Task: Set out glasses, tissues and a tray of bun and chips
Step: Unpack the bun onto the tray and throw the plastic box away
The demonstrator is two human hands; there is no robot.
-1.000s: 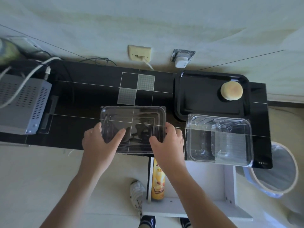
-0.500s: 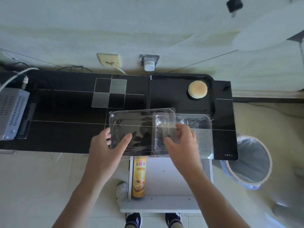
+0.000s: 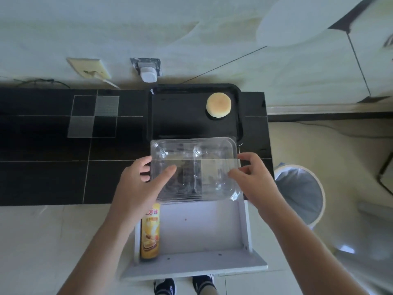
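a glossy black counter (image 3: 53,145) runs along a pale wall, a black tray (image 3: 180,116) at its right end carrying a bun (image 3: 218,104). left hand (image 3: 138,184) and right hand (image 3: 253,179) grip opposite sides of a clear plastic container (image 3: 195,169) just before the tray. a chips can (image 3: 150,233) lies in the open drawer (image 3: 202,262) below. a bin (image 3: 302,190) stands right. whether the container is one piece or two stacked is unclear.

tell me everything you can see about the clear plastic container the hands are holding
The clear plastic container looks thin, glossy and see-through, rectangular with rounded corners and a raised rim. It appears to be two nested or stacked pieces, with an inner ridge showing down the middle. It seems empty. It sits roughly level at the counter's near edge, just in front of the black tray. The left hand and right hand grip its opposite sides.
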